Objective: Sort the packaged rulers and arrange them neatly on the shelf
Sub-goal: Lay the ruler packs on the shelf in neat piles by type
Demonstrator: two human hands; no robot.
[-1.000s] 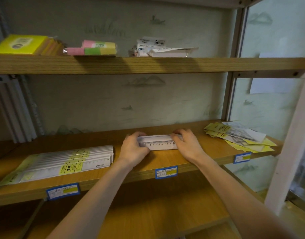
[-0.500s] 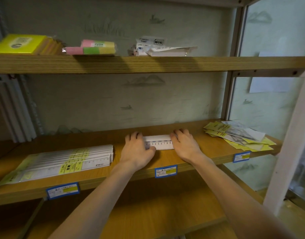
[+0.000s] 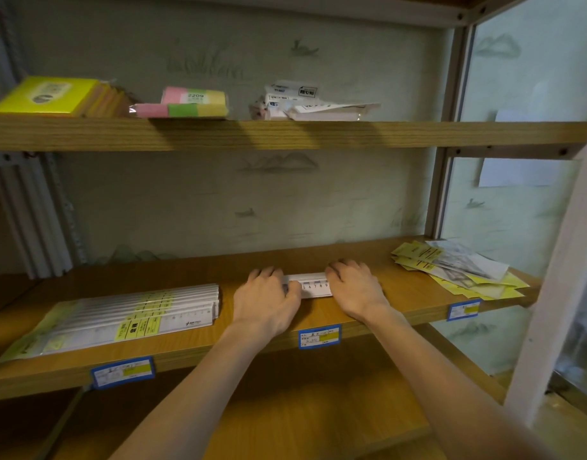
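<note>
both hands [image 3: 267, 300] gripping short rulers [image 3: 313, 287], on shelf [image 3: 401, 300]

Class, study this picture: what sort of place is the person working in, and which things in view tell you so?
Probably a stationery shop. Blue price labels line the wooden shelf edge, packaged rulers lie stacked for sale, and sticky-note packs sit on the shelf above.
</note>
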